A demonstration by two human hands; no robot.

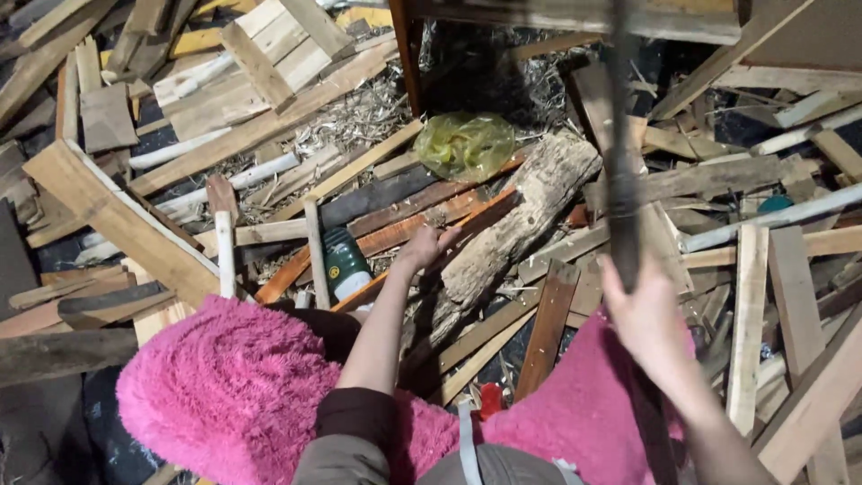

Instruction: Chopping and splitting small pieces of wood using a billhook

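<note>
While the person looks down over a heap of scrap wood, the left hand (424, 244) reaches forward with fingers spread apart and rests on the near end of a rough log (512, 229) that lies slanted across the boards. It holds nothing; the palm only touches the bark. The right hand (642, 314) is clamped around a long dark handle (620, 162), which rises upright to the top edge of the view; its head is out of sight, so what tool it is cannot be told.

Two containers show. A yellow plastic bag (464, 144) lies crumpled just beyond the far end of the log; it looks see-through, but what it holds cannot be made out. A green can (344, 262) with a white base lies tilted among the planks just left of the left hand, its opening hidden.

Pink fluffy fabric (233, 386) covers the person's lap below both arms. Pale planks (269, 63) and white pipes (233, 180) lie scattered at upper left.
</note>
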